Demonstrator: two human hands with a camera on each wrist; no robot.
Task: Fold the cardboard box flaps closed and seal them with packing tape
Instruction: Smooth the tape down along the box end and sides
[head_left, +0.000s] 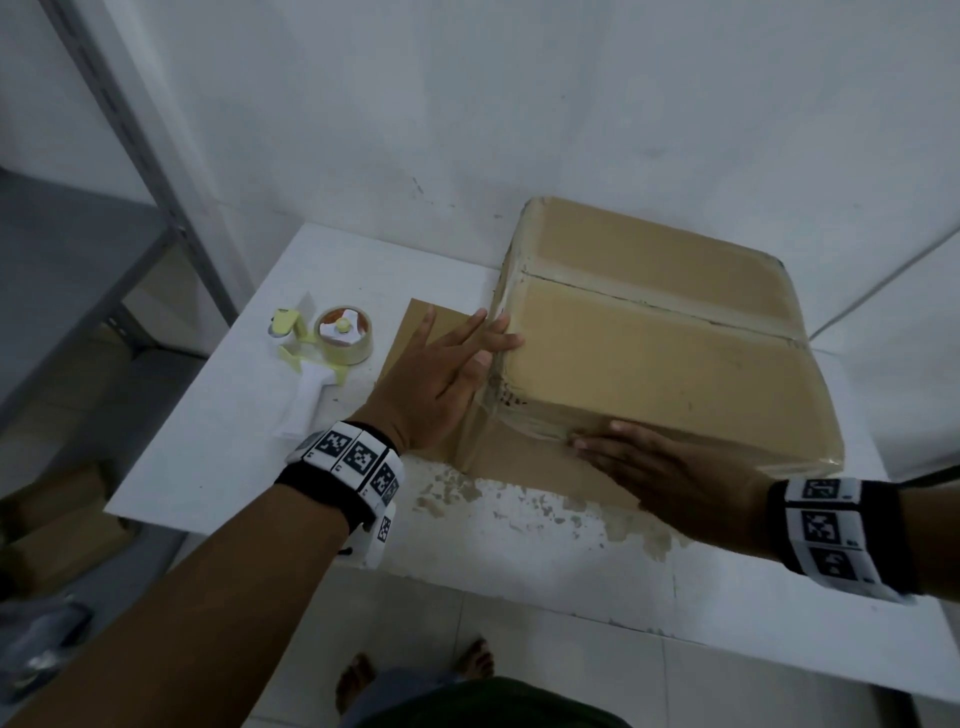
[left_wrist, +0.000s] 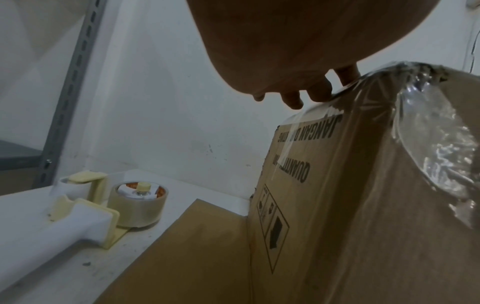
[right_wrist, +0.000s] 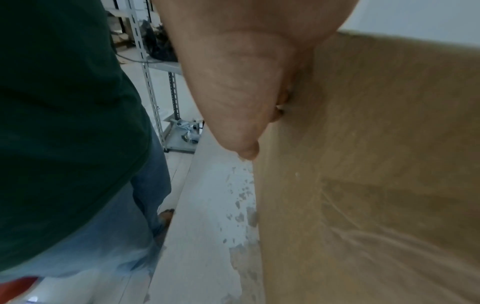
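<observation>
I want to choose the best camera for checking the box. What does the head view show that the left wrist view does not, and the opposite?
Only the head view shows the box top's taped seam and the right hand flat on the front side. Only the left wrist view shows the printed text and symbols. Both show the cardboard box, the left hand at its corner and the tape dispenser.

Left hand (head_left: 441, 374): centre of the head view, fingers straight and spread, tips pointing to upper right. Right hand (head_left: 670, 467): lower right, flat, fingers straight and together, pointing left. Both wrists banded, forearms bare
</observation>
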